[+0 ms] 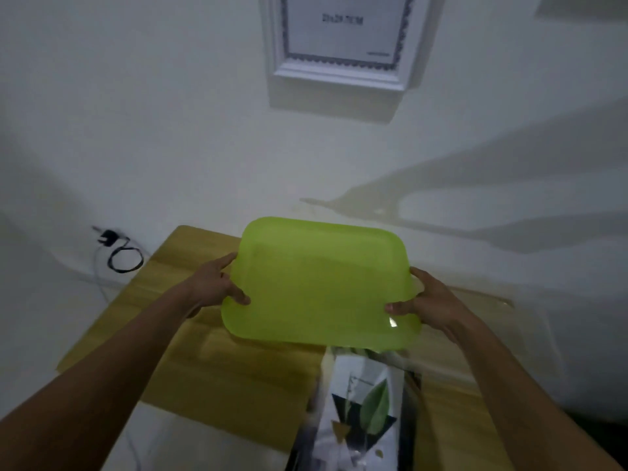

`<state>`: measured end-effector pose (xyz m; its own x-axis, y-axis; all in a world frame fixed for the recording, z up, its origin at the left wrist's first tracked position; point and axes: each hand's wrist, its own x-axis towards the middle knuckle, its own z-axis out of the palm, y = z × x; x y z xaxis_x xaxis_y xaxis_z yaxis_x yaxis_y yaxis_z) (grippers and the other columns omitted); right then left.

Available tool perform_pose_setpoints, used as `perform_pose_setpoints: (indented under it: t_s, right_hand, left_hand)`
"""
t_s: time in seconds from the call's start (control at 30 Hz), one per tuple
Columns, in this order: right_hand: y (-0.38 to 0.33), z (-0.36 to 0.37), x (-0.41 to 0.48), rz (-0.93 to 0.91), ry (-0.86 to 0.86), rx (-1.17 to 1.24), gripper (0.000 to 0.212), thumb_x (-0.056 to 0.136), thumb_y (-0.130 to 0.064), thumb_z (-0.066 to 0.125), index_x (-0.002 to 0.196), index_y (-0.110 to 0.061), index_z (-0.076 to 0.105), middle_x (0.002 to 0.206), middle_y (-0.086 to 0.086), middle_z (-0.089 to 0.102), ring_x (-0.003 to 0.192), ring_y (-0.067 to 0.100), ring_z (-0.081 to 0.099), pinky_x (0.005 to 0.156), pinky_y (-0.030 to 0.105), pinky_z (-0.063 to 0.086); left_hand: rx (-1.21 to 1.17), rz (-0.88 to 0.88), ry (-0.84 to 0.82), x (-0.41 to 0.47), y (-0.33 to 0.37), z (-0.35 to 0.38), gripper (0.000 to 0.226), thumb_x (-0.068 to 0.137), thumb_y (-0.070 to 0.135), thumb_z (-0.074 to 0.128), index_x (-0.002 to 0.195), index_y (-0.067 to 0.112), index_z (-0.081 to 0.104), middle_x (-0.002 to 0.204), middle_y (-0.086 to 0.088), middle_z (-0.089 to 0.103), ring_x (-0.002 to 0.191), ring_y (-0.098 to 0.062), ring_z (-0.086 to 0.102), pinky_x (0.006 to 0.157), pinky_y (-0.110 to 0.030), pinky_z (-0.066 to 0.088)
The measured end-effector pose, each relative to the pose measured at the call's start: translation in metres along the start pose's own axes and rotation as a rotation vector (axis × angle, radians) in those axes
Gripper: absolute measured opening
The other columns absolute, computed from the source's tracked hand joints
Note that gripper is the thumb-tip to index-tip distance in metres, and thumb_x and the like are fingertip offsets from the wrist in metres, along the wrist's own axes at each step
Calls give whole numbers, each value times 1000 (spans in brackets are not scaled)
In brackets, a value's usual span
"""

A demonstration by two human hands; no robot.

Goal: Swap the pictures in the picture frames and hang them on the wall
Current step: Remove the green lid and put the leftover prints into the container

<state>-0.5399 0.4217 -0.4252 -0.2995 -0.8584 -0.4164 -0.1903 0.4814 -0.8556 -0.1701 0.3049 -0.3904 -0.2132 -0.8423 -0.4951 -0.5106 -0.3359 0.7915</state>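
I hold a lime-green plastic tray (pixel 319 283) above the wooden table (pixel 210 362), tilted a little toward me. My left hand (pixel 217 283) grips its left edge and my right hand (pixel 428 302) grips its right edge. A white picture frame (pixel 341 39) with a bordered sheet of paper hangs on the wall above. A leaf picture (pixel 365 402) in a dark frame lies on the table below the tray, its upper end hidden by the tray.
A black plug with a coiled cable (pixel 119 253) is at the wall left of the table. A clear sheet (pixel 475 321) lies on the table's right side. White wall (pixel 153 130) stands right behind the table.
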Motion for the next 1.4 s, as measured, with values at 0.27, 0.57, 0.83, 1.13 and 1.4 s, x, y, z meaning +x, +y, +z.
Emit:
perform_pose_setpoints:
  t_s: [0.27, 0.57, 0.83, 1.13, 1.4]
  right_hand:
    - [-29, 174, 57, 61, -61, 21, 102, 63, -7, 91, 147, -21, 34, 125, 1, 56, 106, 22, 55, 82, 37, 49]
    - [4, 282, 128, 118, -18, -33, 111, 30, -34, 92, 132, -27, 51, 119, -2, 66, 109, 24, 63, 90, 49, 55]
    - [14, 307, 148, 146, 4, -162, 132, 22, -44, 88, 142, -24, 38, 131, 6, 59, 117, 31, 57, 92, 49, 54]
    - [21, 315, 155, 187, 11, -361, 120, 24, -58, 78, 135, -29, 41, 127, 10, 56, 116, 33, 55, 94, 46, 52]
    - [-10, 298, 115, 137, 38, -436, 80, 76, -32, 79, 141, -7, 40, 130, 12, 59, 117, 28, 58, 85, 29, 47]
  left_hand:
    - [25, -43, 31, 70, -76, -137, 101, 69, -11, 77, 152, 21, 28, 123, -13, 61, 93, -26, 60, 78, -39, 51]
    - [214, -101, 32, 161, -140, -194, 103, 67, -12, 77, 151, 19, 26, 132, -24, 53, 109, -34, 54, 83, -38, 46]
    - [367, -114, 10, 201, -168, -205, 112, 60, -2, 83, 152, 24, 24, 138, -21, 50, 121, -41, 50, 95, -51, 48]
    - [601, -24, 82, 207, -172, -201, 93, 67, 16, 84, 148, 18, 37, 134, -18, 55, 122, -35, 52, 92, -42, 46]
    - [668, 114, 158, 173, -149, -164, 77, 84, 30, 70, 149, 10, 34, 141, -21, 43, 129, -36, 43, 103, -42, 37]
